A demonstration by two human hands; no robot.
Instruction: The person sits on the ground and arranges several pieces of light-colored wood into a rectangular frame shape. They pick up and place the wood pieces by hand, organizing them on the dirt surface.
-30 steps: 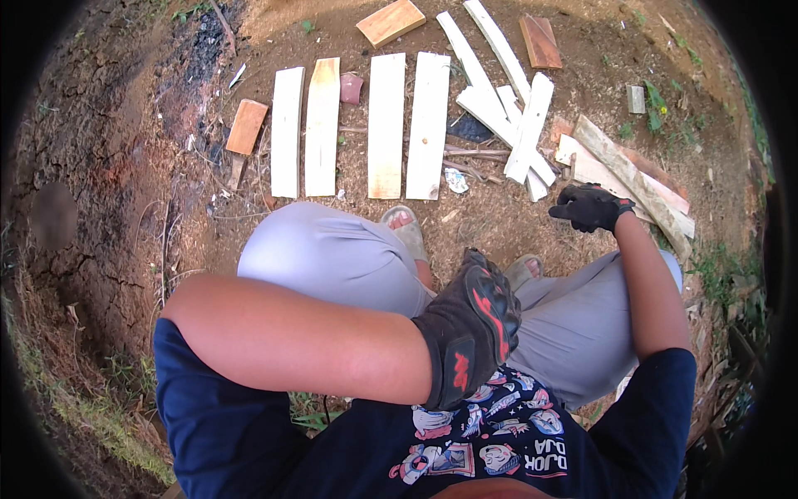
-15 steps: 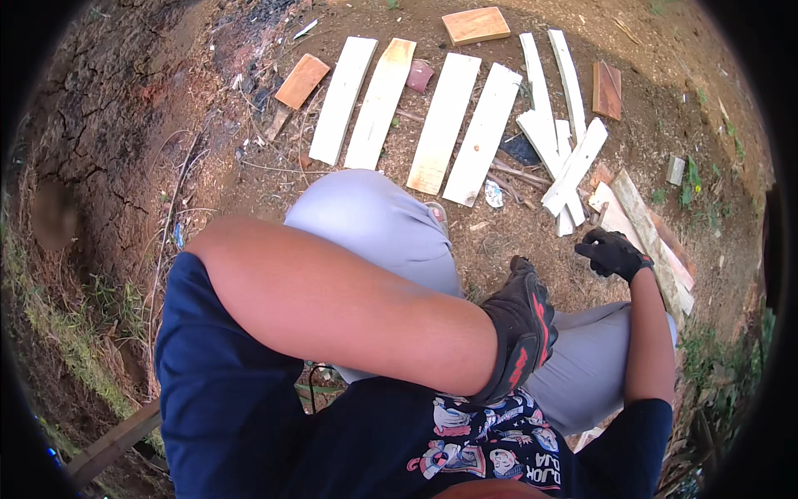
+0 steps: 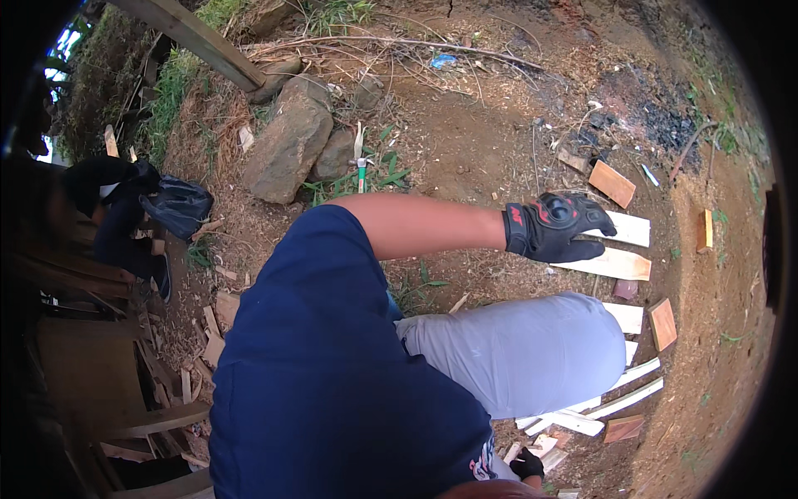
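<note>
My left hand (image 3: 565, 228), in a black glove with red marks, reaches out over the ends of two pale boards. Its thumb and fingers are apart, and nothing shows between them. One pale board (image 3: 628, 229) lies just past the fingertips; a second pale board (image 3: 611, 264) lies under the thumb side. My right hand (image 3: 527, 464), also in a black glove, is low in the picture beside short wood pieces (image 3: 544, 447). Its fingers are too small and partly hidden to read. My grey-trousered knee covers parts of several other boards (image 3: 623, 318).
A green-handled hammer (image 3: 362, 170) stands near large rocks (image 3: 293, 137). Brown wood blocks (image 3: 613, 183) lie around the boards. At the far left, another person in dark clothes (image 3: 125, 216) is beside a black bag (image 3: 179, 206) and scrap wood (image 3: 212, 337). A wooden beam (image 3: 195, 41) slants above.
The view has swung left, bringing the rocks, hammer and other person in. My left hand has gone from my lap out over the boards, its fingers spreading.
</note>
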